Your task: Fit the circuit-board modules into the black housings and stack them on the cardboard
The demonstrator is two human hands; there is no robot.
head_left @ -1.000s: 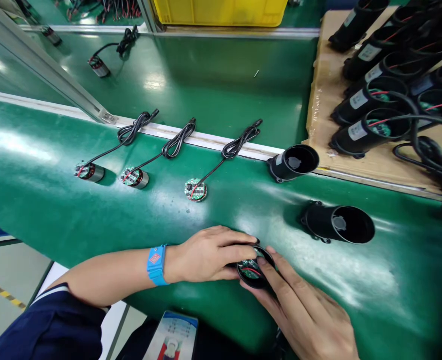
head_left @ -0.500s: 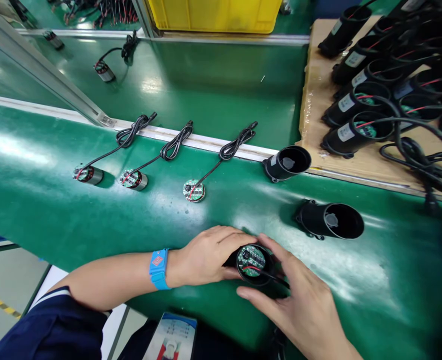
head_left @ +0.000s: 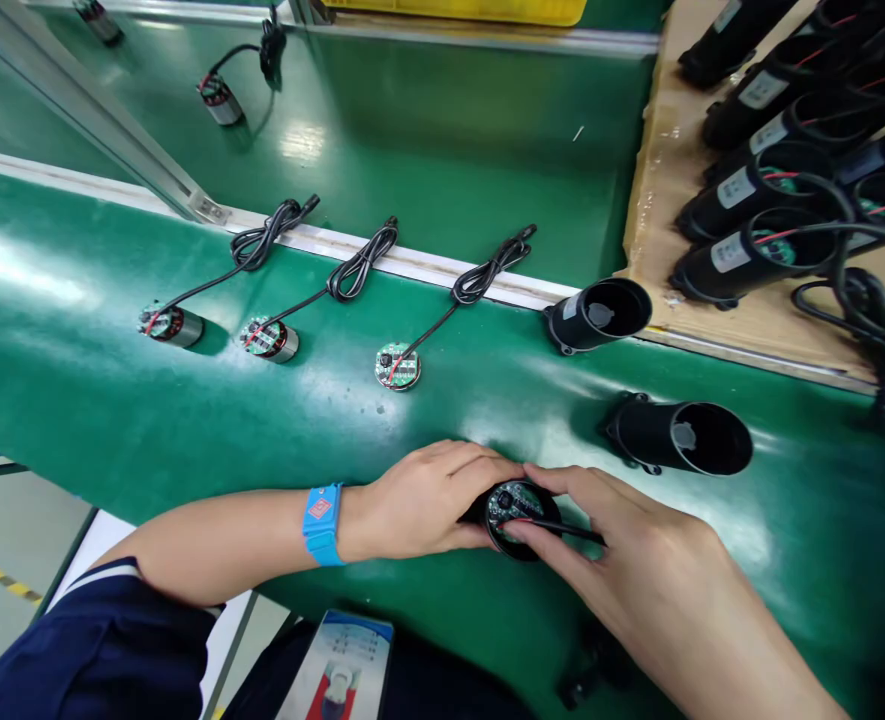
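My left hand (head_left: 434, 500), in a blue wristband (head_left: 323, 525), wraps round a black cylindrical housing (head_left: 548, 503) near the front of the bench. Inside its mouth sits a round green circuit board (head_left: 513, 497) with red and black leads. A black cable (head_left: 581, 533) runs from the board towards my right palm. My right hand (head_left: 659, 560) is closed over the housing's right side, index finger at the rim and thumb reaching in over the board. Whether the thumb presses the board or a lead, I cannot tell.
Two black housings (head_left: 599, 315) (head_left: 678, 437) lie to the right. Three circuit-board units (head_left: 172, 325) (head_left: 269, 340) (head_left: 397, 366) with coiled cables line the bench. Several filled housings (head_left: 749, 255) rest on a cardboard-covered board (head_left: 656, 190). A metal post (head_left: 104, 120) stands at left.
My right hand has closed in on the housing, its thumb moving from beside the mouth to over the board. The left hand keeps its hold. The view has shifted slightly.
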